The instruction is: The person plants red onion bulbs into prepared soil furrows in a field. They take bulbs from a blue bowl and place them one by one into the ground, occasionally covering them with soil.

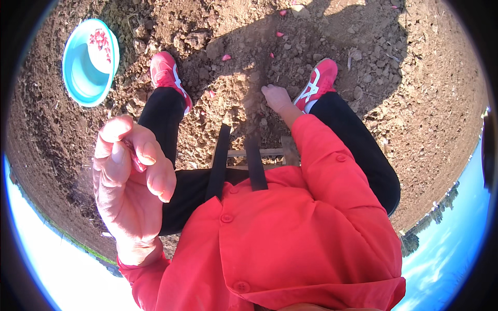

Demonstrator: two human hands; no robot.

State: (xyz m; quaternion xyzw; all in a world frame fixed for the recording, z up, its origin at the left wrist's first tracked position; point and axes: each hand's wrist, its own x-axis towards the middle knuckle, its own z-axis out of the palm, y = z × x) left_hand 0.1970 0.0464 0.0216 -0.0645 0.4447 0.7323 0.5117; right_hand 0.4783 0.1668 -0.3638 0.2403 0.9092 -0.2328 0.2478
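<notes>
My left hand (134, 186) is raised close to the camera, its fingers curled around at least one reddish-pink clove (138, 161), possibly garlic. The fingers partly cover what it holds. Low between my feet, my right hand (277, 99) reaches to the loose brown soil (241, 89), beside the right shoe. Its fingertips point at the ground, and I cannot tell whether anything is between them. Several pink cloves lie scattered ahead on the soil, among them one clove (226, 57) near the left shoe and another clove (279, 34) farther off.
A light-blue plastic basin (71, 74) stands left of my left shoe (165, 72), with many pink cloves (100, 42) inside. My right shoe (321, 77) is planted opposite. Two black straps (255, 163) hang before me over a wooden frame (288, 149). Clods and stones dot the ground.
</notes>
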